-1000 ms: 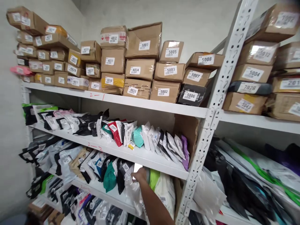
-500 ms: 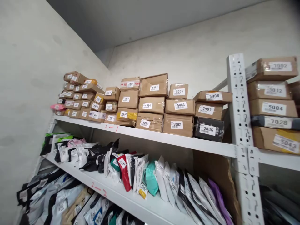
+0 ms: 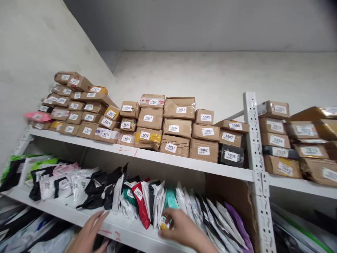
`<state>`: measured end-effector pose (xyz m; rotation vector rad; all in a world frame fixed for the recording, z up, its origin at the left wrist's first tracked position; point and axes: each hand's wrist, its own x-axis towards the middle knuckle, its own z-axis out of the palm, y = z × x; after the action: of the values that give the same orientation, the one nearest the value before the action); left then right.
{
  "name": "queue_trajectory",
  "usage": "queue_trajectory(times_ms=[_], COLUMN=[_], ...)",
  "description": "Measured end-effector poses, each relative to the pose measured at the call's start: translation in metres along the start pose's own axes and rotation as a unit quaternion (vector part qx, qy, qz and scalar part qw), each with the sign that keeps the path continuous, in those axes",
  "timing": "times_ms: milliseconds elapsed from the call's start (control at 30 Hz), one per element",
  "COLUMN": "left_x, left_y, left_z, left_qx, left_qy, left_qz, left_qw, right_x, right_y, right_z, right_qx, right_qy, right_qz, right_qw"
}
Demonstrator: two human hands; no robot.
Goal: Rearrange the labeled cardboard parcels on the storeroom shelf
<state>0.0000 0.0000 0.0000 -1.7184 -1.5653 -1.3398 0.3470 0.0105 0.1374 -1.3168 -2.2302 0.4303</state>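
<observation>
The right hand [image 3: 181,226] curls around a small yellow packet with a white label [image 3: 163,225], at the white metal shelf's [image 3: 147,239] front; I cannot tell whether it pinches. The left hand [image 3: 89,234] is spread near the edge. A light fingertip grip should spare the turquoise plastic packet [image 3: 171,199] behind.

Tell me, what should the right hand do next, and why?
Maybe the right hand should gently pinch the yellow-ended packet: thumb and index finger are apart, right by that yellow end, and the teal packet stands close, so a light touch seems best.
</observation>
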Motion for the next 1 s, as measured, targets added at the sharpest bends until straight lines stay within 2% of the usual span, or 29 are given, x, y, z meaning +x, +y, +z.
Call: queue_trajectory(times_ms=[67,167,233,333,400,467,600,767,1000], left_x=[0.075,0.190,0.249,0.298,0.311,0.315,0.315,0.314,0.312], left_y=[0.032,0.100,0.141,0.180,0.189,0.190,0.185,0.193,0.195], left_z=[-0.007,-0.030,-0.042,-0.045,-0.039,-0.031,-0.022,-0.026,-0.025], left_qx=[-0.059,-0.061,-0.043,-0.026,-0.034,-0.042,-0.031,-0.017,0.007], left_qy=[0.023,0.065,0.079,0.071,0.039,0.017,0.017,-0.002,-0.005], left_qz=[0.031,0.013,-0.016,-0.105,-0.175,-0.207,-0.210,-0.213,-0.226], left_qw=[0.998,0.996,0.996,0.992,0.983,0.977,0.977,0.977,0.974], right_x=[0.012,0.037,0.051,0.064,0.065,0.064,0.062,0.065,0.069], right_y=[-0.035,-0.067,-0.069,-0.057,-0.047,-0.039,-0.037,-0.045,-0.048], right_z=[-0.041,-0.083,-0.097,-0.105,-0.107,-0.109,-0.114,-0.114,-0.114], right_qx=[-0.106,-0.262,-0.347,-0.416,-0.431,-0.436,-0.427,-0.401,-0.400], right_qy=[0.119,0.266,0.305,0.299,0.281,0.264,0.250,0.269,0.305], right_qz=[-0.043,-0.074,-0.075,-0.108,-0.126,-0.135,-0.149,-0.143,-0.166], right_qw=[0.986,0.925,0.884,0.852,0.848,0.850,0.856,0.864,0.848])
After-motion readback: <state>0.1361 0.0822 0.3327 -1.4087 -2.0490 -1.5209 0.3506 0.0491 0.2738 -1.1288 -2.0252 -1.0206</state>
